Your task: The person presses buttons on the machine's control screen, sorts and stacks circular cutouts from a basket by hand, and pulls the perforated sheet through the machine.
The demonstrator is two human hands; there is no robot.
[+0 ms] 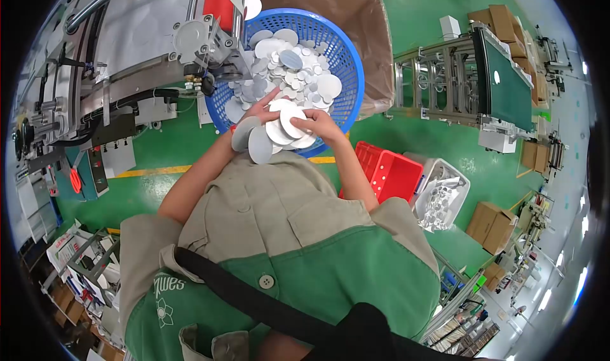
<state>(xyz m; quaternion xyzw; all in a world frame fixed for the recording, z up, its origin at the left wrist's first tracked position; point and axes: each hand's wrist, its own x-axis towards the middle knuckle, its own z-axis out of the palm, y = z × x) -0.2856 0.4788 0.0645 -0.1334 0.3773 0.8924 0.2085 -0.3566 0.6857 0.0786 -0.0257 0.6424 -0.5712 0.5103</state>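
Observation:
A blue plastic basket (359,75) full of white and grey round discs (291,60) of mixed sizes stands in front of me. Over its near edge my left hand (259,112) is closed around a fanned bunch of large white discs (277,132), its fingers partly hidden by them. Against the same bunch, my right hand (323,126) pinches a white disc (292,118) with thumb and fingers. Two grey-faced discs (260,146) hang at the left side of the bunch, near my left wrist.
A metal machine (190,43) reaches close to the basket's left side. Behind the basket is a large lined carton (375,43). To the right stand a red crate (384,170), a white bin (467,192) holding scraps, and a green-topped conveyor (508,88).

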